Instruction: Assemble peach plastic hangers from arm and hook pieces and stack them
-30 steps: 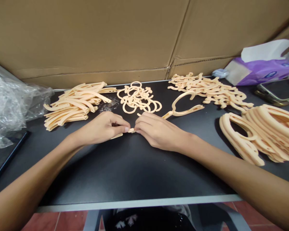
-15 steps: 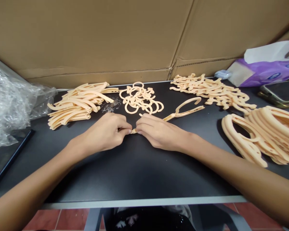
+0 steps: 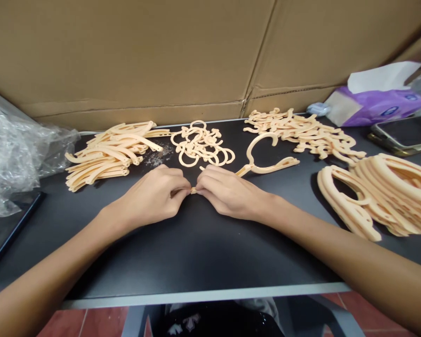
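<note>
Small peach plastic piece (image 3: 193, 190) is at mid-desk, pinched between my left hand (image 3: 150, 194) and right hand (image 3: 229, 194) over the black desk (image 3: 210, 252). Fingers (image 3: 182, 191) are closed on it, nearly hiding it. A loose pinch could let it slip or spring into the curved peach plastic hooks (image 3: 199, 150). Long axis looks left-right; can't tell which way its end points.
</note>
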Tool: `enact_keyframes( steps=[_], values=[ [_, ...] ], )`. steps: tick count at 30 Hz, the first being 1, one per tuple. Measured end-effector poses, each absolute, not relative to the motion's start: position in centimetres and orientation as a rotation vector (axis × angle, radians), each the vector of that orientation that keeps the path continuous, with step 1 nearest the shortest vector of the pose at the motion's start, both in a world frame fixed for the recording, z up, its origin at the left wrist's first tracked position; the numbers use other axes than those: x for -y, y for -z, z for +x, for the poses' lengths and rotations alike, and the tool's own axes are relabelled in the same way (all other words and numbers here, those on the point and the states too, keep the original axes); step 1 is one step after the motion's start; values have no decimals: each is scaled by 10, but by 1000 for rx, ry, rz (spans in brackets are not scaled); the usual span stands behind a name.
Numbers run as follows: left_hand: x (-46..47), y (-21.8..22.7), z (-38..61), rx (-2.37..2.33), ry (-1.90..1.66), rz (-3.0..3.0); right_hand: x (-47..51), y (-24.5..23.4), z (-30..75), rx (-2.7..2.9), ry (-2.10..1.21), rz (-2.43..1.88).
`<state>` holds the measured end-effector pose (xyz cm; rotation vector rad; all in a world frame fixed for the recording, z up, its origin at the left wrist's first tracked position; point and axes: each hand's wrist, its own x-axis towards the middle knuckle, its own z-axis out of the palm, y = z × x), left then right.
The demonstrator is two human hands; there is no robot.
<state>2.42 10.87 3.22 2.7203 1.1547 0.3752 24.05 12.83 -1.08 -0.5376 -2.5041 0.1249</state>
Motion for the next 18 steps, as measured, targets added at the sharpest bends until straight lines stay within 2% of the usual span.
enact_keyframes(
  steps=[7,18],
  values=[
    [-113,-26,24,-1182,-525,2677,-128,11,240,2498,-74,-566],
    [-116,-22,21,-1179,-493,2844,-129,12,241,2483,-94,-610]
  ],
)
